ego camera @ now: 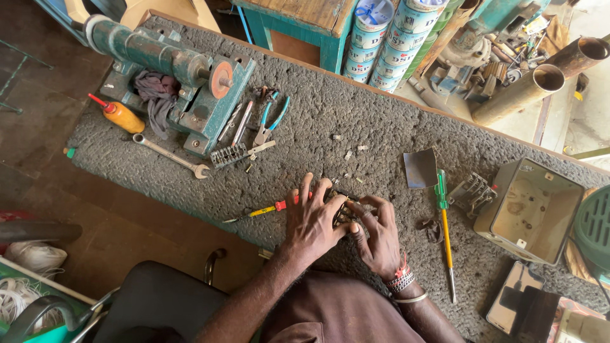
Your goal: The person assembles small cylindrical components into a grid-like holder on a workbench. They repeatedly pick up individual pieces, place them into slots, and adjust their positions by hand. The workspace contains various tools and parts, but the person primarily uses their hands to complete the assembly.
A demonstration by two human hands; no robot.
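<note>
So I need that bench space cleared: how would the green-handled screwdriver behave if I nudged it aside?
The green-handled screwdriver looks stiff, with a long straight shaft, so it should move as one piece. Being round and slender, it could roll, though the rough grey mat probably checks that. It seems light, and lies clear of the right hand.

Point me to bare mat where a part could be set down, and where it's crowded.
Free: the mat strip under the wrench, left of the left hand; the stretch between the blue-handled pliers and the dark metal sheet, apart from a few small bits. Crowded: around the green vise and around the metal box right of the green-handled screwdriver.
</note>
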